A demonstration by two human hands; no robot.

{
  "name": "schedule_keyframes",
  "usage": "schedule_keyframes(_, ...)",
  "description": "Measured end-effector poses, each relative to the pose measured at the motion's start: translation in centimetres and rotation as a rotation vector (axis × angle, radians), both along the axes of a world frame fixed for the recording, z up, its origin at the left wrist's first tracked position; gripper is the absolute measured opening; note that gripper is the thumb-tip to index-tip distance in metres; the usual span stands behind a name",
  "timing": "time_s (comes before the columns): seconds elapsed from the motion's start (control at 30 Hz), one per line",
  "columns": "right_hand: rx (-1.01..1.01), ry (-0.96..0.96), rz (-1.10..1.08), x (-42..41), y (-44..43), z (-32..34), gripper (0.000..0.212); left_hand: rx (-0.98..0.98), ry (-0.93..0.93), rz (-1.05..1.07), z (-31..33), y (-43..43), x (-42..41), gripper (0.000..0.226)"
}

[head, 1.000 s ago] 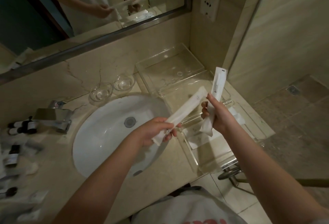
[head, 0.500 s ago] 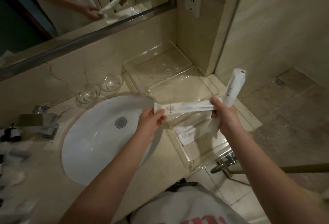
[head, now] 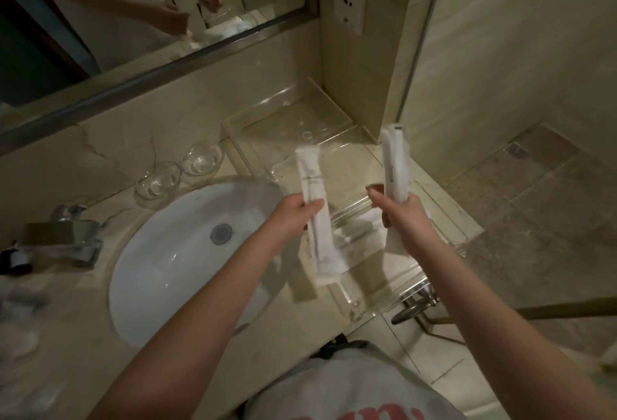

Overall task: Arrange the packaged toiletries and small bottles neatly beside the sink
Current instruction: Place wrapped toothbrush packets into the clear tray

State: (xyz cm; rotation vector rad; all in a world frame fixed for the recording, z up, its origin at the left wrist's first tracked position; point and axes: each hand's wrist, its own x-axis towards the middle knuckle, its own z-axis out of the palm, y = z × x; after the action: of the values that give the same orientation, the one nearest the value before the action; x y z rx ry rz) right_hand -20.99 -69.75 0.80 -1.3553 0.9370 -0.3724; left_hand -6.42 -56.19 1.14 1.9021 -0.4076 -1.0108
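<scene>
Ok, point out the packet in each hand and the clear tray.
left packet (head: 310,175): head view, upper printed half.
right packet (head: 394,165): head view, middle of the upper part.
clear tray (head: 287,119): head view, bare floor of back tier.

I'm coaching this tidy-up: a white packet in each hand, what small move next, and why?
Probably lower the left hand and lay its white packet flat in the clear acrylic tray. Each hand grips one packet, both held parallel above that tray beside the sink, so neither is set down yet; the other packet in the right hand can follow.
</scene>
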Motion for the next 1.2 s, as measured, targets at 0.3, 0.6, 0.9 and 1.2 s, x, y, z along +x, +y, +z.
schedule_keyframes(0.3, 0.007, -0.001, 0.058, 2.1, -1.9, 0.5, 0.018, 0.147, -0.019, -0.481, 0.2, -1.7, -2.4, 0.019)
schedule_keyframes(0.6, -0.052, 0.206, -0.335, -3.7, -6.8, -2.6, 0.016, 0.283, -0.342, -0.488, -5.3, -2.3, -6.6, 0.053)
schedule_keyframes(0.9, -0.511, 0.710, -0.019, -4.7, -6.2, -5.6, 0.013, 0.295, -0.709, -0.757, -7.4, -1.3, -8.6, 0.035)
schedule_keyframes(1.2, -0.849, 0.774, 0.229, -5.5, -4.6, -6.5, 0.033, 0.391, -1.038, -0.845, -7.7, -0.9, -8.7, 0.033)
